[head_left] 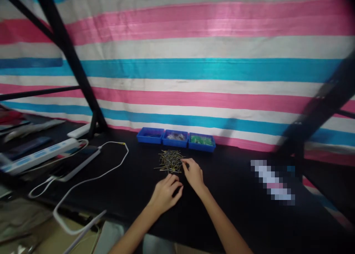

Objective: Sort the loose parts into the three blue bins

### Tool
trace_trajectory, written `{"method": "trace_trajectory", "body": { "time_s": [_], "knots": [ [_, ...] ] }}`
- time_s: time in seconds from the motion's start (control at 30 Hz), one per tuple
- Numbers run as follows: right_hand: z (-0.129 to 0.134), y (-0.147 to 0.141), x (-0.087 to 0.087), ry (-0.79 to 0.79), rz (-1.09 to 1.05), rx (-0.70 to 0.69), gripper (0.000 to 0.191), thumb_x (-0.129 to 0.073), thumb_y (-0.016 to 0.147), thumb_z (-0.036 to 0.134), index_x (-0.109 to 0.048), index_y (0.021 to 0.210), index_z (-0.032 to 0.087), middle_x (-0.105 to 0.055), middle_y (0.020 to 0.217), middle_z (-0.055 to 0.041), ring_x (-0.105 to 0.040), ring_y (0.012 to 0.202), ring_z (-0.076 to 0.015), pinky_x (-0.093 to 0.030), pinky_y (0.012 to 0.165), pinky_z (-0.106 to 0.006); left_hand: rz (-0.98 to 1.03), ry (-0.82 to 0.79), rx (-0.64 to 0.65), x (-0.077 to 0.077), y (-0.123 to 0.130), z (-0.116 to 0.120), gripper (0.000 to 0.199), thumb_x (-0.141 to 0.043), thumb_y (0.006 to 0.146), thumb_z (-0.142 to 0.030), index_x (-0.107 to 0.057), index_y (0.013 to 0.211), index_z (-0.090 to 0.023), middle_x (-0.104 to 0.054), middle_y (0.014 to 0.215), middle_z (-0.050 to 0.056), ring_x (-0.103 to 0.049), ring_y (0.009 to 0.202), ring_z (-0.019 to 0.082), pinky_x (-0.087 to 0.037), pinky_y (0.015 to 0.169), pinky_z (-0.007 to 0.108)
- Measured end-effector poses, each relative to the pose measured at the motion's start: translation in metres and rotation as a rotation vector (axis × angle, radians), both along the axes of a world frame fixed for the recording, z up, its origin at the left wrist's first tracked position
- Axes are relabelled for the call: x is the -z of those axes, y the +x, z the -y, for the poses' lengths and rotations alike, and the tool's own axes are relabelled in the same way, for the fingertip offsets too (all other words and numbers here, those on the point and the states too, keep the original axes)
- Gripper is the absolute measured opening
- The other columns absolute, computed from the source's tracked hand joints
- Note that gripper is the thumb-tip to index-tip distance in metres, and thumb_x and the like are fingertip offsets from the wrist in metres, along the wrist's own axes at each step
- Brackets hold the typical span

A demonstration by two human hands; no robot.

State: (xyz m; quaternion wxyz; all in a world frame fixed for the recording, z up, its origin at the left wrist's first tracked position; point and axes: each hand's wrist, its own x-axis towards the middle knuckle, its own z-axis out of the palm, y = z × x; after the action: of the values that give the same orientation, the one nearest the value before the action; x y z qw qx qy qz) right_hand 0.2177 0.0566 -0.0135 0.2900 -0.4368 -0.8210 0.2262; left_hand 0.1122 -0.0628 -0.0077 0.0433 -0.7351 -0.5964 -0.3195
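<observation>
A loose pile of thin yellowish and grey sticks [169, 160] lies on the black table [133, 183]. Just below the pile is my left hand [166, 193], its fingers curled and thumb apart, with its fingertips near the lowest sticks. My right hand [193, 173] is at the pile's right edge, thumb and forefinger drawn together; whatever may be between them is too small to make out. Behind the pile stand three blue trays in a row: the left one [150, 139] holds dark items, the middle one [174, 143] pale clear items, the right one [202, 147] green items.
A white power strip [41, 156], a device with a white cable [80, 167] and other items lie at the left. A blurred pale strip [273, 181] is at the right. Black frame posts [72, 61] and a striped sheet [194, 69] stand behind.
</observation>
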Motion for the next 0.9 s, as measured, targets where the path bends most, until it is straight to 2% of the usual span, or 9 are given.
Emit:
{"method": "trace_trajectory", "body": {
  "time_s": [0.1, 0.2, 0.33, 0.47, 0.67, 0.8, 0.9],
  "knots": [
    [0.004, -0.001, -0.003, 0.032, -0.033, 0.001, 0.027, -0.038, 0.085, 0.026, -0.059, 0.101, 0.028, -0.06, 0.099, -0.001, -0.059, 0.075, -0.0154, -0.041, 0.06, -0.025, -0.044, 0.024, -0.03, 0.002, 0.008, 0.003, 0.017, -0.045, 0.081, -0.023, -0.062, 0.081, -0.019, -0.059, 0.084, 0.004, -0.053, 0.079, 0.016, -0.046, 0.065, 0.027],
    [0.005, 0.001, -0.005, 0.087, -0.098, 0.046, 0.027, -0.038, 0.084, 0.028, -0.06, 0.101, 0.025, -0.06, 0.098, -0.0026, -0.058, 0.079, -0.0171, -0.041, 0.063, -0.027, -0.02, 0.035, -0.059, 0.005, 0.008, 0.002, 0.016, -0.046, 0.081, -0.023, -0.061, 0.078, -0.018, -0.059, 0.081, 0.005, -0.053, 0.078, 0.016, -0.046, 0.064, 0.026],
    [0.003, 0.005, -0.003, 0.112, -0.152, 0.146, 0.034, -0.039, 0.082, 0.035, -0.058, 0.108, 0.024, -0.06, 0.094, -0.0036, -0.054, 0.059, -0.0131, -0.039, 0.057, -0.027, 0.013, 0.027, -0.076, 0.01, 0.006, 0.0, 0.019, -0.045, 0.081, -0.025, -0.062, 0.075, -0.018, -0.059, 0.081, 0.006, -0.052, 0.079, 0.017, -0.045, 0.062, 0.026],
    [0.006, 0.003, -0.003, 0.108, -0.136, 0.114, 0.036, -0.038, 0.082, 0.035, -0.058, 0.109, 0.023, -0.059, 0.091, -0.0041, -0.049, 0.048, -0.0096, -0.037, 0.052, -0.026, -0.034, -0.022, -0.009, 0.015, 0.006, 0.0, 0.023, -0.044, 0.083, -0.028, -0.063, 0.075, -0.017, -0.058, 0.076, 0.005, -0.052, 0.077, 0.016, -0.043, 0.06, 0.025],
    [0.013, -0.005, -0.002, 0.15, -0.091, 0.081, 0.03, -0.043, 0.08, 0.035, -0.061, 0.102, 0.025, -0.061, 0.087, -0.002, -0.049, 0.049, -0.0092, -0.036, 0.051, -0.024, -0.062, -0.025, 0.06, 0.019, 0.003, 0.001, 0.026, -0.043, 0.083, -0.029, -0.065, 0.075, -0.017, -0.058, 0.074, 0.006, -0.052, 0.074, 0.016, -0.041, 0.058, 0.026],
    [0.006, -0.007, 0.003, 0.101, -0.176, 0.094, 0.03, -0.046, 0.078, 0.035, -0.062, 0.098, 0.02, -0.062, 0.083, -0.0036, -0.046, 0.045, -0.0083, -0.037, 0.049, -0.023, -0.045, 0.013, 0.092, 0.017, 0.001, 0.006, 0.03, -0.041, 0.084, -0.027, -0.064, 0.068, -0.016, -0.059, 0.071, 0.006, -0.052, 0.071, 0.016, -0.042, 0.059, 0.026],
    [-0.002, -0.008, 0.005, 0.008, -0.287, 0.069, 0.036, -0.048, 0.075, 0.04, -0.063, 0.096, 0.014, -0.063, 0.079, -0.0056, -0.043, 0.042, -0.0073, -0.035, 0.045, -0.022, 0.042, 0.055, 0.099, 0.013, 0.002, 0.007, 0.028, -0.04, 0.085, -0.024, -0.064, 0.076, -0.017, -0.06, 0.073, 0.006, -0.053, 0.071, 0.015, -0.043, 0.063, 0.027]
  ]
}}
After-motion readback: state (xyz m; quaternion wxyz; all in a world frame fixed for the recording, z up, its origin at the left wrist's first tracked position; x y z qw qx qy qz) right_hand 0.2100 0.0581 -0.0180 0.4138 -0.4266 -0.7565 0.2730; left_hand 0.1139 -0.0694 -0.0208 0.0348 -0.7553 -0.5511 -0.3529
